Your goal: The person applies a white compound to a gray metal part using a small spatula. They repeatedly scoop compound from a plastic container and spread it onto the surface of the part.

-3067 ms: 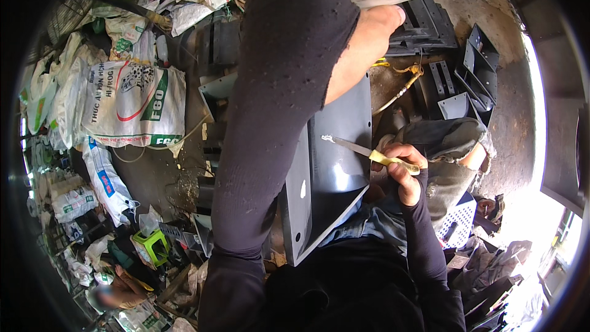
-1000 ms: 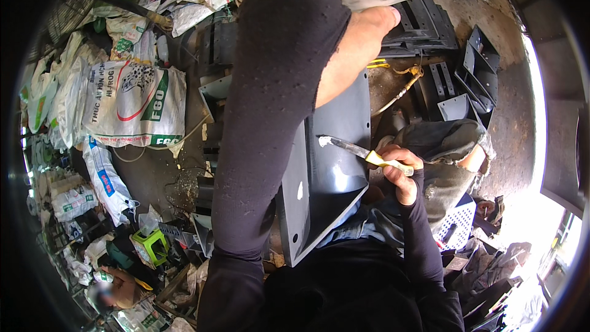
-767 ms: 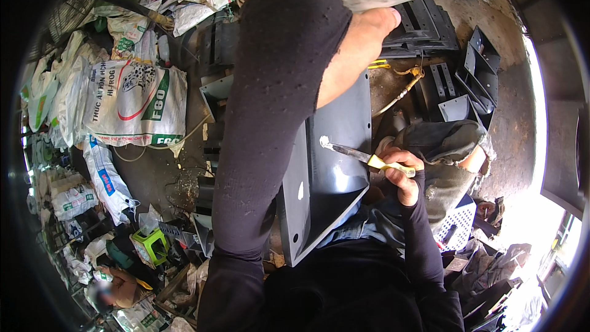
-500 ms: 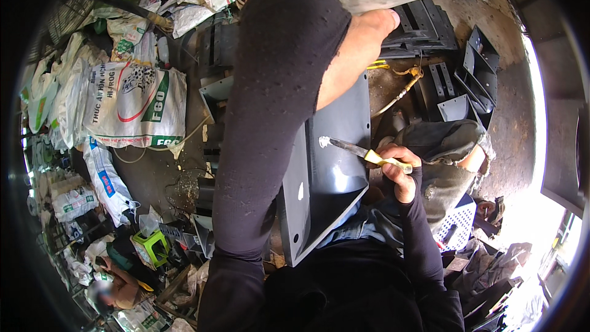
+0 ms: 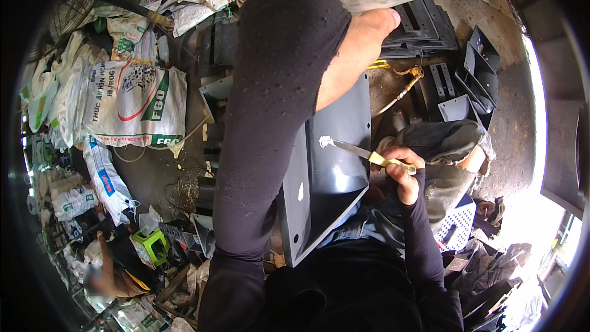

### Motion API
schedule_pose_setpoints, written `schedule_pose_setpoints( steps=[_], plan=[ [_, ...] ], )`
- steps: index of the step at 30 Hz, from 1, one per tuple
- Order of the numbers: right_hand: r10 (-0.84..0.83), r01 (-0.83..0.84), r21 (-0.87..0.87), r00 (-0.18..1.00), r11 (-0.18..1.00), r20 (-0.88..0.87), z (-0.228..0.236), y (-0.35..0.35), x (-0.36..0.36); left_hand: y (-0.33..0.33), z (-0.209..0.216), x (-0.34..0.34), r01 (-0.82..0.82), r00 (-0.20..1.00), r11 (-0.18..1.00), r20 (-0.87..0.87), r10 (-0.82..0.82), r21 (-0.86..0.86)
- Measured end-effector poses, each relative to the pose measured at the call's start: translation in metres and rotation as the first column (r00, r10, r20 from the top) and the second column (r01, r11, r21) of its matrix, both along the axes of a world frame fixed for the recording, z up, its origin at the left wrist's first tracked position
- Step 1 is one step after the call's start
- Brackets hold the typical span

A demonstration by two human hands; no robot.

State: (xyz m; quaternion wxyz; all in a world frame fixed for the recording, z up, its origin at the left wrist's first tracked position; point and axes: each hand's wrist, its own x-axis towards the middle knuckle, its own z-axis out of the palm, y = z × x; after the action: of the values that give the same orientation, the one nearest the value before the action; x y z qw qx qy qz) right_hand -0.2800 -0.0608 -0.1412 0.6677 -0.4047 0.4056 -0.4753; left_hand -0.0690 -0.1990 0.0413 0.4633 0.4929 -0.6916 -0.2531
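A grey painted metal part point(image 5: 335, 166) with folded edges stands tilted on my lap, with small white filler spots on it. My left hand point(image 5: 359, 40), on a black-sleeved arm reaching up the middle of the view, grips the part's top edge. My right hand point(image 5: 404, 172) holds a yellow-handled putty knife point(image 5: 362, 155). Its blade tip carries white filler and touches the part's inner face near the upper left.
Printed white sacks point(image 5: 132, 101) pile up on the left. Stacks of dark metal brackets point(image 5: 458, 80) lie at the upper right, with a yellowish hose point(image 5: 402, 89) beside them. A perforated plastic basket point(image 5: 458, 227) sits right of my knee. A green stool point(image 5: 150, 246) and another person point(image 5: 107, 273) are lower left.
The putty knife tip has shifted slightly back and forth over the grey part's face with my right hand. My left hand stays on the top edge.
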Motion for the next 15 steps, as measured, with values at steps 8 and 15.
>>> schedule_pose_setpoints(
  steps=[8,15],
  plan=[
    [0.0,0.0,-0.005,0.998,1.0,0.067,0.0014,0.0027,0.0031,0.0024,0.0009,0.0001,0.0,1.0,1.0,-0.001,0.0,0.009],
    [0.033,-0.035,-0.074,0.999,0.997,-0.025,-0.001,-0.0012,0.0019,0.0034,0.0011,0.0008,-0.008,1.0,1.0,-0.001,0.008,0.011]
  ],
)
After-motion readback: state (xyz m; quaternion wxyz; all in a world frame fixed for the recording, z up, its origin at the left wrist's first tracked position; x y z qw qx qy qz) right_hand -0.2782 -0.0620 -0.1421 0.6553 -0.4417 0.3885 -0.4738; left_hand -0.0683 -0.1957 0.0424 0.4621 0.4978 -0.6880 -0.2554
